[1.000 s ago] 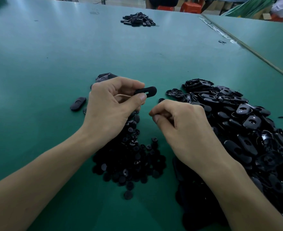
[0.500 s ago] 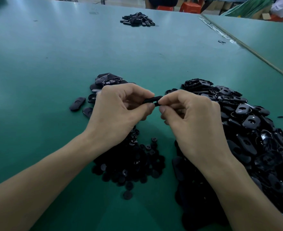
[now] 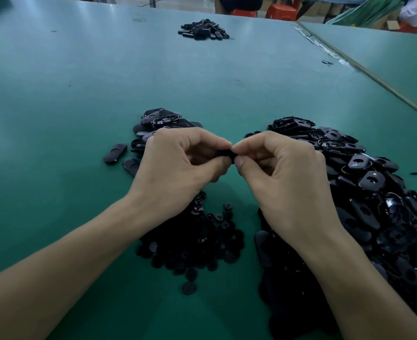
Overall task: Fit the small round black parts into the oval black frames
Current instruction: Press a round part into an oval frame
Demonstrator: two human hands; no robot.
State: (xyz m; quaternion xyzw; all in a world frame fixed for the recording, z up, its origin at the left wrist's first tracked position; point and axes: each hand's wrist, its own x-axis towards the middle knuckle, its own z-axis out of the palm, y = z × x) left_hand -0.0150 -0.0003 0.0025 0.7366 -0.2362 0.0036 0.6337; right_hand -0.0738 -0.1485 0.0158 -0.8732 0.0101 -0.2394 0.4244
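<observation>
My left hand (image 3: 178,165) and my right hand (image 3: 283,173) meet above the green table, fingertips together. Between them sits one oval black frame (image 3: 224,154), pinched from both sides and mostly hidden by the fingers. Whether a round part is in it cannot be seen. A heap of small round black parts (image 3: 197,239) lies under my wrists. A large heap of oval black frames (image 3: 374,197) spreads to the right.
A small group of oval pieces (image 3: 158,121) lies behind my left hand, with two single ones (image 3: 115,153) to its left. Another dark pile (image 3: 203,29) sits far back. A seam (image 3: 364,69) joins a second table at the right.
My right hand rose from the table to the frame held by my left hand. Both hands closed in on it and now cover most of it.
</observation>
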